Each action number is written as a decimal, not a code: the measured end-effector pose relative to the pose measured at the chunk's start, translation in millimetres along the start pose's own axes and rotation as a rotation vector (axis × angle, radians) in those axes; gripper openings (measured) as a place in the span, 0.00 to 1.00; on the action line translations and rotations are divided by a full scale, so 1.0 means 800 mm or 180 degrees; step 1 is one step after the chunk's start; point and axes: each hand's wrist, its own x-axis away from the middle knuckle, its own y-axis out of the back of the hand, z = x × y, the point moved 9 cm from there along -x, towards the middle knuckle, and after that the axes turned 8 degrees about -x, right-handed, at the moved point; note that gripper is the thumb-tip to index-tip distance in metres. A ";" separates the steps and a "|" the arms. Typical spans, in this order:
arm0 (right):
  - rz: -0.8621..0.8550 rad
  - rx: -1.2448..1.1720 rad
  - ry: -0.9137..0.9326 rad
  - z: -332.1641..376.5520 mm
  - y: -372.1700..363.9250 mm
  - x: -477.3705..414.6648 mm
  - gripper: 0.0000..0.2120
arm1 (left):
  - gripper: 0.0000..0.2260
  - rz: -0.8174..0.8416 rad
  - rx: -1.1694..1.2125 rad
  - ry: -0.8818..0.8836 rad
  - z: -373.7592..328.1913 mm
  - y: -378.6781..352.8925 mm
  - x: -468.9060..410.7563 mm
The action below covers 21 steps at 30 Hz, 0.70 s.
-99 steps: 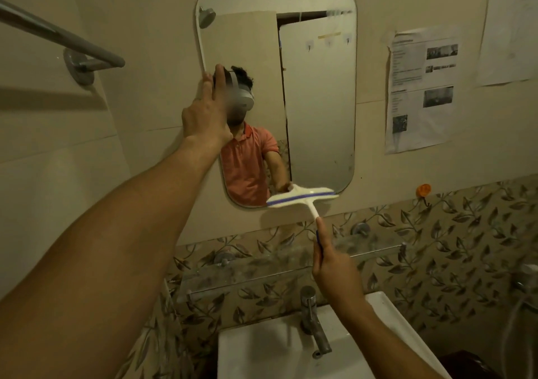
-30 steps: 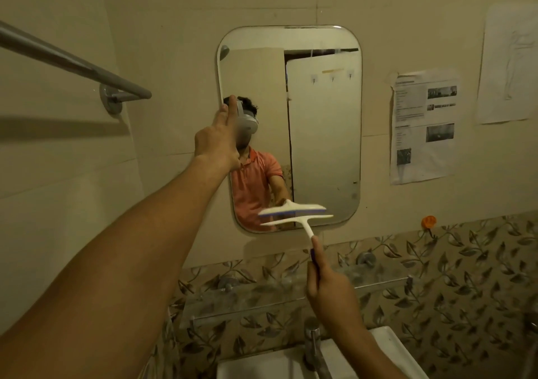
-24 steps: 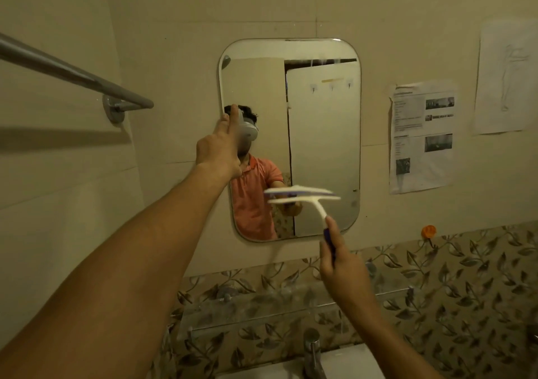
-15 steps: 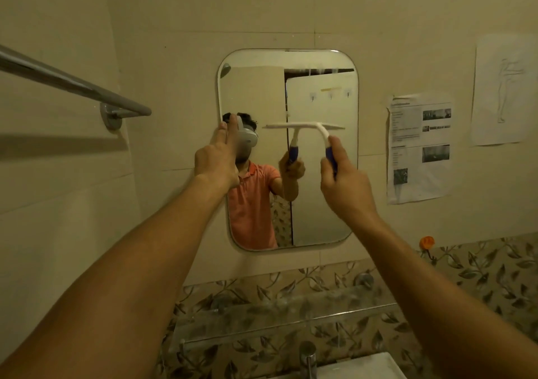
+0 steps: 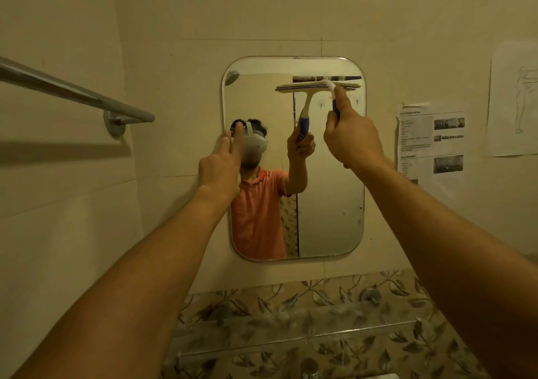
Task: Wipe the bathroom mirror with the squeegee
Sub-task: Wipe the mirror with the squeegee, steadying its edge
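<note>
Both hands are raised to the wall-mounted mirror (image 5: pixel 329 218). On the left, the left hand (image 5: pixel 218 172) has its fingers straight and relaxed, the fingertips (image 5: pixel 225 141) resting at the mirror's left edge and grasping nothing. On the right, the right hand (image 5: pixel 352 140) is curled around the blue handle of the squeegee (image 5: pixel 330 84). Its white blade lies level across the glass, near the top right corner just under the upper rim. The glass shows the squeegee's own reflection, along with a person in an orange shirt.

A metal towel bar (image 5: pixel 72 93) juts from the left wall. To the right of the mirror, a printed sheet (image 5: pixel 431 145) and a sheet with a line drawing (image 5: pixel 515 99) are stuck to the wall. Below the mirror runs a band of leaf-patterned tiles (image 5: pixel 291 306). A cloudy glass shelf (image 5: pixel 291 338) is mounted across it, and whether anything lies on the shelf cannot be told. At the near bottom edge, the top of a tap (image 5: pixel 308 368) and a sliver of white basin (image 5: pixel 378 376) peek in; the bowl's inside is out of view.
</note>
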 end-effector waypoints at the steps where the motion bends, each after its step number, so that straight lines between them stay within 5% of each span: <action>1: -0.0013 0.0045 -0.0005 -0.004 -0.004 0.007 0.28 | 0.53 -0.0011 -0.0002 -0.0015 0.000 0.000 0.000; 21: 0.0772 0.0532 -0.0496 -0.164 -0.132 0.311 0.35 | 0.53 0.0066 0.0004 0.0063 -0.001 -0.002 0.001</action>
